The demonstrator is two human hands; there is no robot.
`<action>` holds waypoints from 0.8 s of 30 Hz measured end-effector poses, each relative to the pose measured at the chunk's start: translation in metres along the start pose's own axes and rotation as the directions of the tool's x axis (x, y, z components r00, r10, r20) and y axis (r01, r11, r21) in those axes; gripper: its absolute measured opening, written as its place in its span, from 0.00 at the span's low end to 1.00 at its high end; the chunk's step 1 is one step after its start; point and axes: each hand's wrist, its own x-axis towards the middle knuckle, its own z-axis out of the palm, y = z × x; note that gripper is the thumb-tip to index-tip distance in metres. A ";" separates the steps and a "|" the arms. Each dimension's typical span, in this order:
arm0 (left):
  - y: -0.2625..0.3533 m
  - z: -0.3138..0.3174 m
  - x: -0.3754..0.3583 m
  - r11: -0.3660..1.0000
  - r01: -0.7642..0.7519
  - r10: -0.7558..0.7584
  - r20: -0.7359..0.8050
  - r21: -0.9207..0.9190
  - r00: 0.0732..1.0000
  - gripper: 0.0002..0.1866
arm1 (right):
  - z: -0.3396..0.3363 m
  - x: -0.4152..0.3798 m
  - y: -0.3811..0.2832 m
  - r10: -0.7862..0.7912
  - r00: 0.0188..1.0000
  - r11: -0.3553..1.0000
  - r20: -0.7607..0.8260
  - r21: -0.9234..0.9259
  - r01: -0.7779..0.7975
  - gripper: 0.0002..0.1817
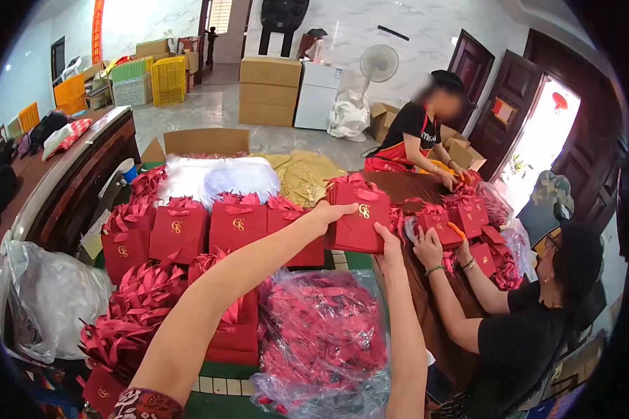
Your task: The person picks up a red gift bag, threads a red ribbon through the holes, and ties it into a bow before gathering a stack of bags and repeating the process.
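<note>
Out in front of me, both hands grip a small stack of red gift bags with gold lettering and red ribbon on top. My left hand is closed on the upper left edge, thumb across the front. At the lower right edge, my right hand is closed on the same bags. Behind and left of them stand more red gift bags in a row. Beneath my arms lies a clear plastic bag full of red ribbon-handled bags. Loose red ribbons heap at the left.
A co-worker at the right handles red bags on a brown-covered table. Another person bends over its far end. Crumpled clear plastic lies at the left. Cardboard boxes and a white fan stand behind.
</note>
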 end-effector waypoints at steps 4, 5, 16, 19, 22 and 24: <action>0.012 0.006 -0.028 0.998 0.003 -0.002 0.012 -0.055 1.000 0.30 | 0.015 -0.006 -0.022 -0.249 0.963 0.937 -0.099 -0.278 0.213 0.23; 0.024 0.009 -0.045 1.000 -0.001 0.002 -0.022 0.024 1.000 0.29 | 0.013 -0.002 -0.029 -0.459 0.884 0.722 -0.092 -0.618 0.311 0.24; -0.006 0.015 -0.032 0.938 0.309 -0.324 0.080 0.157 0.943 0.54 | 0.048 -0.041 -0.007 -0.556 0.609 -0.584 0.566 -0.787 0.198 0.25; -0.021 0.033 -0.015 0.965 0.253 -0.250 0.054 -0.072 0.967 0.43 | 0.046 -0.048 0.000 -0.515 0.544 -0.705 0.662 -0.688 0.170 0.17; -0.032 0.051 -0.007 0.952 0.291 -0.304 -0.223 -0.091 0.926 0.46 | 0.040 -0.053 0.004 -0.476 0.509 -0.755 0.717 -0.630 0.181 0.17; -0.078 0.043 0.044 0.954 0.249 -0.282 -0.217 -0.167 0.935 0.37 | 0.035 -0.056 0.008 -0.467 0.506 -0.777 0.726 -0.609 0.157 0.17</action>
